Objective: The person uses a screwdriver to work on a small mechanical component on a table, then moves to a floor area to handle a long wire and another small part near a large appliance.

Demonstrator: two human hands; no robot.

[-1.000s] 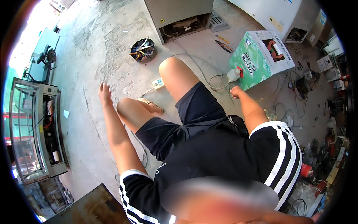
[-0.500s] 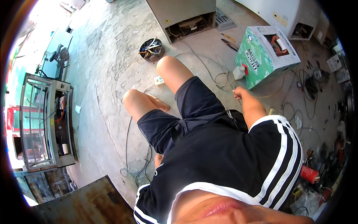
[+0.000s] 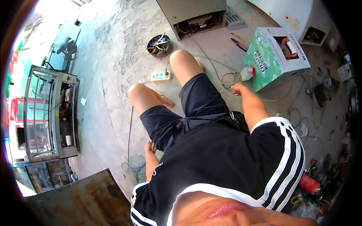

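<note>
My right hand (image 3: 236, 89) is closed at the end of my stretched arm, low over the floor. It is beside a loop of thin grey cable (image 3: 228, 84) and a white bottle (image 3: 247, 74) with a red cap. Whether the curled fingers hold anything is too small to tell. Close against my left thigh, my left hand (image 3: 149, 147) is closed too, and what may be in it is hidden. A grey cable (image 3: 130, 130) runs along the floor near that hand. Between my knees and a round black tub (image 3: 158, 45) of tools lies a white power strip (image 3: 161, 76) with a plug in it.
A green and white carton (image 3: 264, 60) stands at the right, with pliers (image 3: 239, 45) and a yellow-handled tool (image 3: 238, 37) behind it. Ahead is a grey appliance (image 3: 192, 17) with its base exposed. A glass-fronted cabinet (image 3: 51, 113) stands left; a rusty panel (image 3: 81, 197) is nearer.
My left hand has come out from beside my body and shows more fully. My right knee has shifted, uncovering more of the power strip. My right hand has moved slightly left and upward in view.
</note>
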